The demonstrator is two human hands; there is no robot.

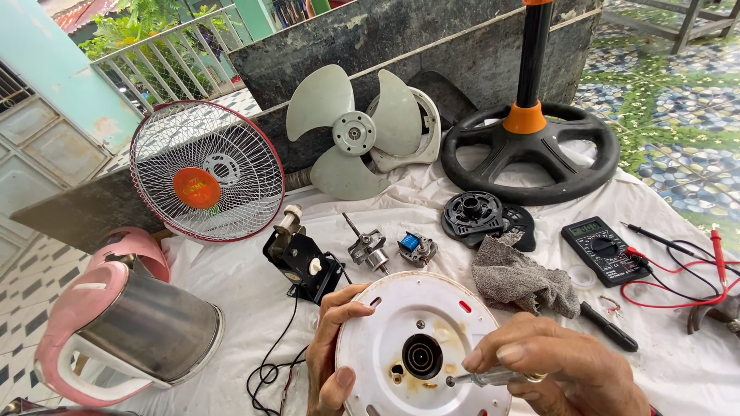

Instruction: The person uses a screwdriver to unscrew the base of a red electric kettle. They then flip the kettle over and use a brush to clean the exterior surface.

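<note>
My left hand (330,347) grips the left rim of a round white plastic base (401,323), held tilted with its underside up. A black ringed socket (422,356) sits in the base's middle. My right hand (563,366) holds a screwdriver (486,377) whose tip rests on the base just right of the socket.
On the white cloth (231,270) lie a pink and steel kettle (131,327), a fan grille (204,169), fan blades (351,131), a black round fan stand (532,150), a small motor (370,248), a black switch unit (301,258), a grey rag (520,277) and a multimeter (603,248) with red leads.
</note>
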